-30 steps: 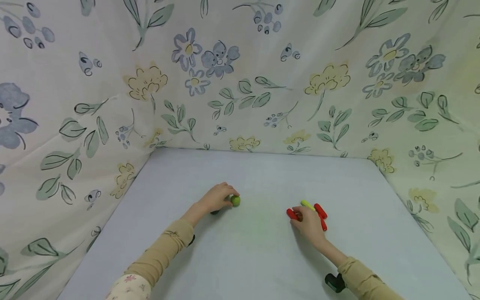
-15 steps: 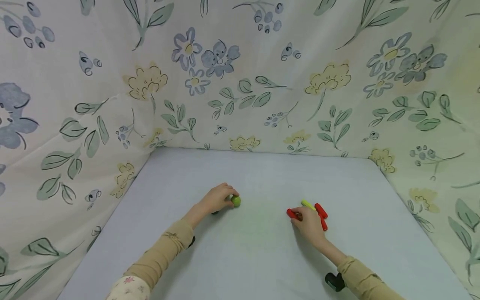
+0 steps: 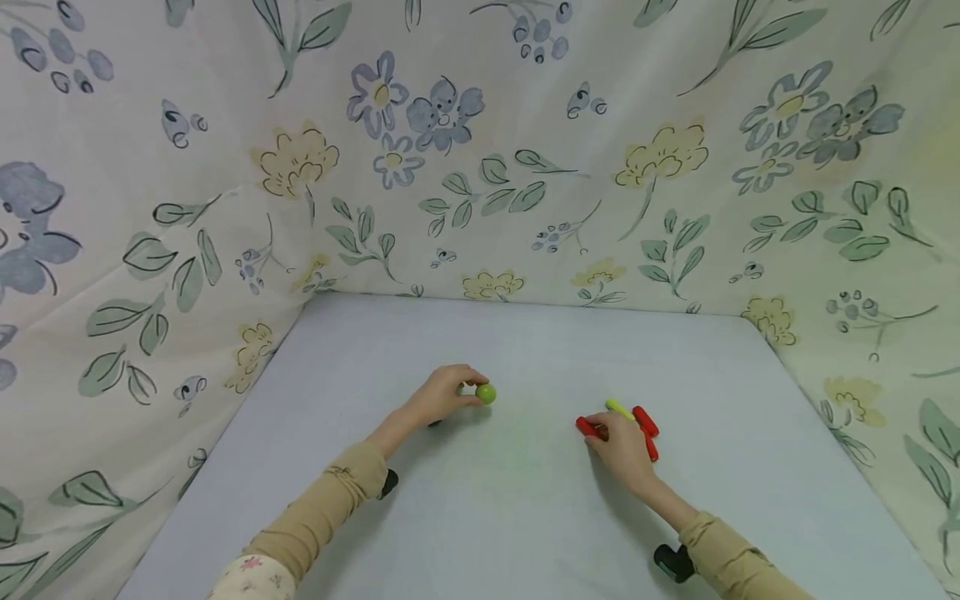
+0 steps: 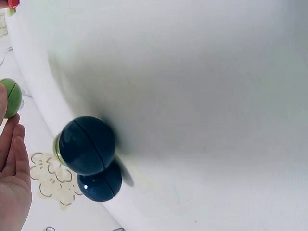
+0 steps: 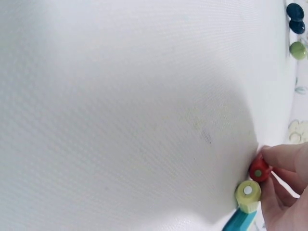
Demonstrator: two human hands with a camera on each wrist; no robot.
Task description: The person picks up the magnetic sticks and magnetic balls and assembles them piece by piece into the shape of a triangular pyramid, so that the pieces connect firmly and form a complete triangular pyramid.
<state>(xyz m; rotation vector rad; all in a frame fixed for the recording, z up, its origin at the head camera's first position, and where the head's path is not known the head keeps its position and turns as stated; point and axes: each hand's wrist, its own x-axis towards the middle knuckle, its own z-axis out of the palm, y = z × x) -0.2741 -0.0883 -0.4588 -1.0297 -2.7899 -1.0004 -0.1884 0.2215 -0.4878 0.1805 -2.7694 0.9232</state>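
My left hand (image 3: 444,395) pinches a glossy green ball (image 3: 486,393) between thumb and fingertips, with a shadow below it. In the left wrist view the seamed green ball (image 4: 14,100) shows at the left edge. Two dark blue balls (image 4: 86,147) stand nearby, a green one partly hidden behind them. My right hand (image 3: 624,450) grips a short red rod (image 3: 586,427) by its sides. In the right wrist view that red rod (image 5: 260,170) shows a round dot in its end, close beside a yellow-green rod (image 5: 248,196) and a teal rod (image 5: 239,221).
Beyond the right hand lie another yellow-green rod (image 3: 618,408) and two red rods, one farther back (image 3: 646,421) and one partly covered by the hand (image 3: 651,448). A floral cloth (image 3: 487,167) hangs around the white table (image 3: 517,517). Black wrist devices sit under both forearms.
My left hand has moved slightly right and away from me with the green ball, and a shadow now shows beneath it. The right hand has stayed nearly still on the red rod.
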